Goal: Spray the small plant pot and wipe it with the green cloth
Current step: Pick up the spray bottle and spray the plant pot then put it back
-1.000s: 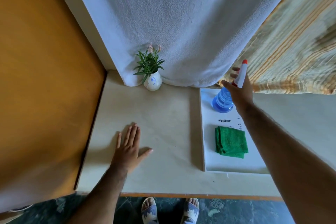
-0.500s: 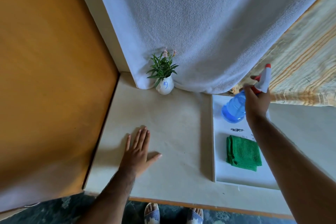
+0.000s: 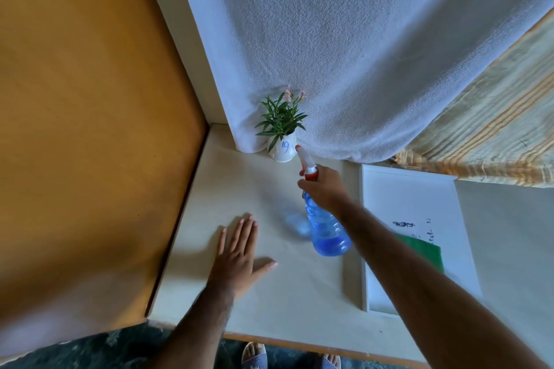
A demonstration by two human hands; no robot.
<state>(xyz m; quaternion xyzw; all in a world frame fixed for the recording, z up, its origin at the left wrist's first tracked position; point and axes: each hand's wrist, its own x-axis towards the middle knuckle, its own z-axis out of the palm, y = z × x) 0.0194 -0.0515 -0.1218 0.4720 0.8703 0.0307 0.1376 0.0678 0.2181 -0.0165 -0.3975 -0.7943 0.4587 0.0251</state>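
Observation:
A small white plant pot (image 3: 284, 150) marked "19" holds green leaves and pink buds at the back of the cream table (image 3: 263, 189), against the white curtain. My right hand (image 3: 325, 189) grips the neck of a blue spray bottle (image 3: 325, 228) held above the table, its red-and-white nozzle tip almost at the pot's right side. My left hand (image 3: 239, 255) lies flat on the table, fingers spread, holding nothing. The green cloth (image 3: 428, 249) rests in the white tray (image 3: 404, 189) on the right, partly hidden by my right forearm.
An orange-brown panel (image 3: 90, 129) walls off the left side. A white curtain (image 3: 359, 54) hangs behind the pot, and a striped yellow fabric (image 3: 494, 135) hangs at the right. The table's front edge runs along the bottom, with my sandalled feet (image 3: 254, 356) below it.
My right hand lifted the spray bottle off the tray and carried it left toward the pot. My left hand stayed flat on the table.

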